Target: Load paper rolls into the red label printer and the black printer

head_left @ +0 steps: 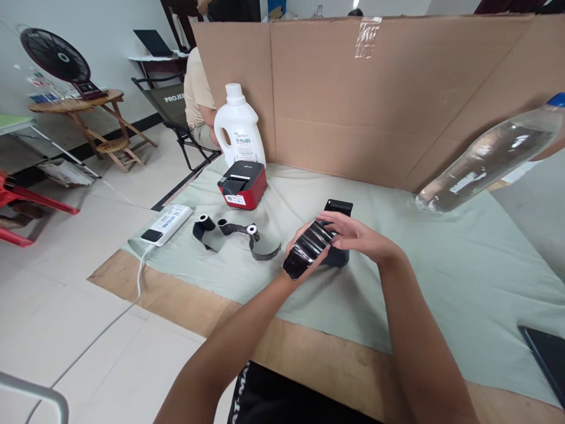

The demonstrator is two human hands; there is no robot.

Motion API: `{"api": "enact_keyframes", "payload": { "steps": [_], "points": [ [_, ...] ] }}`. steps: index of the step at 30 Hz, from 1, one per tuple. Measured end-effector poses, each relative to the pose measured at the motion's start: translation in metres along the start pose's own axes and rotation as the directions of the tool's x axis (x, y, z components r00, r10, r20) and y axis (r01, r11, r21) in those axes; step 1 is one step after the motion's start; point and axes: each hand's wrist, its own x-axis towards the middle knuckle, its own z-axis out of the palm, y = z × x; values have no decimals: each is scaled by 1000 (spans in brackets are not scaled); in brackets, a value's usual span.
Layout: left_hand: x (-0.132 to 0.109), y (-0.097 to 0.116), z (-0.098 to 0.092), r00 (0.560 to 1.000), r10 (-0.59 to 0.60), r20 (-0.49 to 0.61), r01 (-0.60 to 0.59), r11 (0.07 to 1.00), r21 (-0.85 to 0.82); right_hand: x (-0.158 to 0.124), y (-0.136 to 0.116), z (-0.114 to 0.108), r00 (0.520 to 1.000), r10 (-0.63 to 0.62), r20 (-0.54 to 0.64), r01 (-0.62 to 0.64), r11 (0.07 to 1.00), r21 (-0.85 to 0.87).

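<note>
Both my hands meet over the grey-green cloth (441,265) in the middle. My left hand (296,252) is curled under a shiny black ribbon roll (309,248) and grips it from below. Over the roll's far end, my right hand (353,234) pinches with closed fingers. Just behind the hands stands a black cartridge frame (339,207). To the left on the cloth lies a loose black ribbon with two white-cored spools (238,235). Farther back sits a red and black label printer (243,184).
A white detergent jug (241,126) stands behind the printer against a cardboard wall (375,100). A white power strip (166,224) lies at the cloth's left edge. A clear water bottle (489,156) hangs tilted at right. A person sits in a chair beyond the wall; a dark tablet (547,353) lies at right.
</note>
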Motion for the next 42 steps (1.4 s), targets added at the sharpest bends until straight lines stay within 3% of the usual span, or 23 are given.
{"api": "enact_keyframes", "payload": {
  "steps": [4,7,10,13,18,22,25,27,32,37,42],
  "points": [
    [-2,-8,-10,993,106,-50,-97,982,160,4,-6,9,975,60,-213,-95,983,-157],
    [-2,-6,-18,981,191,33,-192,933,305,5,-12,13,978,-23,-205,-49,939,-341],
    [1,0,-23,977,192,96,-214,914,344,4,-13,6,964,-101,-246,-44,852,-522],
    [4,1,-23,978,175,113,-204,911,357,6,-2,-5,939,-127,-319,-130,728,-673],
    [5,0,-19,975,162,154,-212,888,409,22,28,-11,936,1,-352,-300,527,-795],
    [4,3,-19,959,171,224,-254,873,417,31,44,-5,919,25,-394,-363,443,-820],
    [4,4,-19,942,217,256,-314,841,441,31,45,-2,890,-28,-455,-395,451,-800],
    [4,3,-19,931,251,265,-350,817,459,29,42,-4,870,-51,-490,-399,511,-762],
    [5,0,-18,871,343,351,-477,759,444,29,34,-13,743,-292,-603,-320,635,-703],
    [8,-1,-25,804,405,435,-569,737,365,26,29,-22,807,-289,-515,-208,677,-706],
    [11,-2,-35,756,396,521,-576,780,243,11,18,-18,938,-59,-342,-224,651,-725]
  ]
}}
